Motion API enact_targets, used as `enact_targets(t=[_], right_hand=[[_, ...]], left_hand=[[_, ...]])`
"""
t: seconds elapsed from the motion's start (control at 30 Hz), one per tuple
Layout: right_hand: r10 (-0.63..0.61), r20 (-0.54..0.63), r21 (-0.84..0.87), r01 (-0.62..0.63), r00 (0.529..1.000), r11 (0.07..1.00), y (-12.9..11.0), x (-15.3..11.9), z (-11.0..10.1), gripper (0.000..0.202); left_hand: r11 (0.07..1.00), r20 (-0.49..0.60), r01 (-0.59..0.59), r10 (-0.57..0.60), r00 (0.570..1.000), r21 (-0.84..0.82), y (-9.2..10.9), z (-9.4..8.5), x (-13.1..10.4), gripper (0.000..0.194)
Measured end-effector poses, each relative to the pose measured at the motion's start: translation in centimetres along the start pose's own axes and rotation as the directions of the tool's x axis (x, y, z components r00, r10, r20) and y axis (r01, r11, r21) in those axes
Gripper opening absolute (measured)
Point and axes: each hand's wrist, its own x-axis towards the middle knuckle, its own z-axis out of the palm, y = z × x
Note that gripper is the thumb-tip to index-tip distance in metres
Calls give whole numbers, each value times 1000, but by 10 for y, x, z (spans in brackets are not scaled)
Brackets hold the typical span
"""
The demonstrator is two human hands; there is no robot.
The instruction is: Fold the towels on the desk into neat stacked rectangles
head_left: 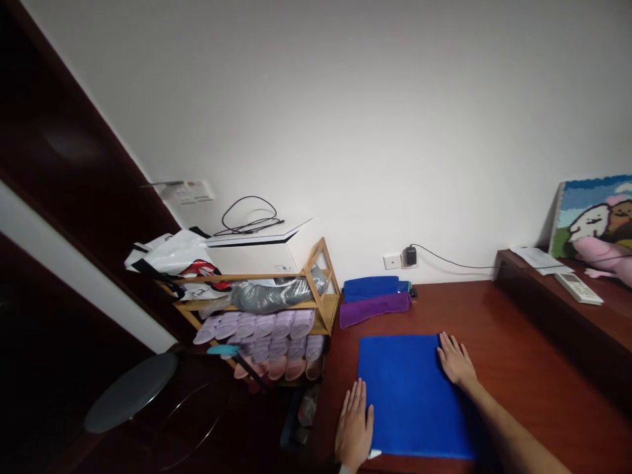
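Observation:
A blue cloth (412, 395) lies spread flat on the reddish-brown desk (523, 342), with a small white tag at its near left corner. My left hand (353, 424) rests along the cloth's left edge, fingers stretched out, the thumb over the blue fabric. At the far right corner, my right hand (455, 359) lies flat with its fingers extended, touching the edge. Neither hand grips anything. Behind the cloth sit a folded purple cloth (375, 309) and a folded blue cloth (370, 288), close to the wall.
Left of the desk stands a wooden rack (326, 309) with several slippers (264, 326) and a white box (254, 255) on top. A round stool (131, 392) is at lower left. On the raised right ledge are a remote control (579, 288) and a pink plush toy (605, 257).

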Motion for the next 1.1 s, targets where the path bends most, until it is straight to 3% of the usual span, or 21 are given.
enact_targets(t=[0.17, 0.27, 0.33, 0.4, 0.47, 0.6, 0.67, 0.7, 0.8, 0.97, 1.03, 1.1], right_hand=[[-38, -84, -34, 35, 996, 999, 10, 8, 30, 74], [-55, -93, -35, 52, 994, 998, 13, 7, 36, 75], [-55, -92, -34, 52, 994, 998, 12, 7, 34, 75], [-46, -77, -41, 43, 996, 998, 10, 7, 30, 75], [-40, -64, -53, 36, 997, 998, 7, 6, 24, 75], [-38, -48, -75, 34, 998, 997, 4, 3, 15, 73], [-36, -40, -73, 33, 999, 997, 4, 3, 14, 72], [-34, -41, -66, 31, 999, 997, 4, 3, 14, 71], [-31, -56, -33, 29, 998, 999, 6, 4, 15, 71], [-20, -44, -29, 19, 999, 999, 6, 5, 15, 72], [-8, -36, -37, 6, 999, 999, 6, 5, 14, 71], [1, -28, -46, -2, 1000, 999, 5, 5, 13, 71]], left_hand=[[998, 1, 50, -50, 999, -36, -7, 9, -3, 60], [995, 41, 95, -94, 995, -39, -10, 9, -2, 60], [990, 18, 139, -138, 990, -23, -1, 6, 7, 58], [989, -55, 144, -145, 988, -15, 24, 3, 28, 57], [998, -112, 65, -67, 991, -25, 62, 2, 58, 57], [975, -27, -212, 210, 977, -64, 145, 18, 125, 56], [963, 29, -257, 260, 965, -81, 166, 30, 146, 57], [964, 47, -251, 255, 966, -83, 167, 35, 152, 58], [987, 42, -156, 158, 986, -42, 133, 42, 154, 59], [993, 13, 86, -87, 996, 87, 29, 24, 133, 60], [990, 7, 101, -102, 995, 95, 6, 19, 128, 61], [990, -16, 106, -104, 994, 95, 0, 18, 125, 60]])
